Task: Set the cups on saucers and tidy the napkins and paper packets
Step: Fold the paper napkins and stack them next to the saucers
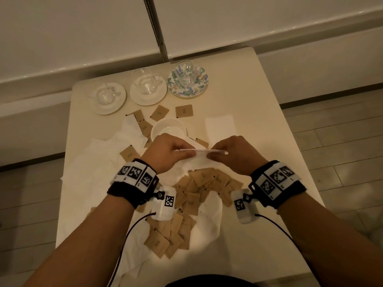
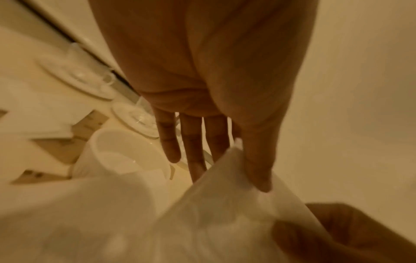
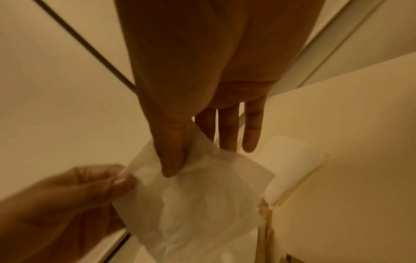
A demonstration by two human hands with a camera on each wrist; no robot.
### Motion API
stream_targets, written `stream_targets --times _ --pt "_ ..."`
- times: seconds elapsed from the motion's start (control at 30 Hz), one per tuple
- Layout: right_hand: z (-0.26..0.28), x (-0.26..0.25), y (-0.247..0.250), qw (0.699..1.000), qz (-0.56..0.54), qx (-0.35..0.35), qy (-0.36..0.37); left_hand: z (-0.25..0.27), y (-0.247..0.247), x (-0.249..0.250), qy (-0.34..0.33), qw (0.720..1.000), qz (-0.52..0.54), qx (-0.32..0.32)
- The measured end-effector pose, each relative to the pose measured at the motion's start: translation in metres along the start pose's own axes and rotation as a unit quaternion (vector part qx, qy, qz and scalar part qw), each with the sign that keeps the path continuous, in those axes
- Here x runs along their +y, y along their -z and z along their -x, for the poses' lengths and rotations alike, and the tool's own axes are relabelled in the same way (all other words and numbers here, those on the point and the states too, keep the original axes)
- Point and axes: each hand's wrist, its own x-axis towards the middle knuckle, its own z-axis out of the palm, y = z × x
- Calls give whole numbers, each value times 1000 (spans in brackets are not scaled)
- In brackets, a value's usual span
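Both hands hold one white napkin (image 1: 200,154) above the table's middle. My left hand (image 1: 170,151) pinches its left edge and my right hand (image 1: 230,153) pinches its right edge. In the left wrist view the thumb presses the napkin (image 2: 225,204) against the forefinger; the right wrist view shows the same pinch on the napkin (image 3: 198,192). Three glass cups stand on saucers at the far edge: one on a white saucer (image 1: 107,96), one on another white saucer (image 1: 148,90), one on a floral saucer (image 1: 187,79). Brown paper packets (image 1: 199,191) lie heaped below my hands.
A white bowl (image 1: 169,129) sits just beyond my left hand. A folded napkin stack (image 1: 220,127) lies to the right of it. Loose crumpled napkins (image 1: 99,162) cover the table's left side, with several stray packets (image 1: 183,110) near the saucers. Floor lies past the table edges.
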Motion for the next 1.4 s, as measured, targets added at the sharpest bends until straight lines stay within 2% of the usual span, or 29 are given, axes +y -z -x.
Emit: stream_targets --times 0.1,0.2,0.3,0.4,0.5,0.63,0.73,1.0,1.07,1.13,1.2,1.4 --pt "1 6 0 995 -95 3 -8 3 -5 -4 21 993 116 -12" --pt "1 6 -7 980 -194 34 -4 -2 -16 -8 54 992 113 31" --pt "2 15 -15 959 -273 60 -47 -8 -25 -13 92 981 157 74" --pt "4 23 -19 935 -335 83 -82 -8 -33 -13 88 977 181 73" --pt "4 27 -15 937 -333 72 -79 -12 -31 -10 83 966 236 66" --pt "1 25 -7 941 -327 45 -68 -18 -22 -8 83 968 223 77" --pt "0 24 -7 940 -327 49 -81 -17 -21 -9 97 957 254 101" --pt "0 19 -18 918 -378 70 -96 -17 -7 -9 80 957 255 114" --pt "0 19 -19 908 -401 76 -96 -17 -7 -9 85 950 274 126" --pt "0 17 -19 894 -431 80 -97 -16 -10 -9 103 941 304 112" --pt "-1 16 -19 888 -442 83 -98 -13 -16 -11 122 944 295 82" --pt "-2 22 -19 894 -427 74 -113 -7 -23 -15 122 950 277 79"
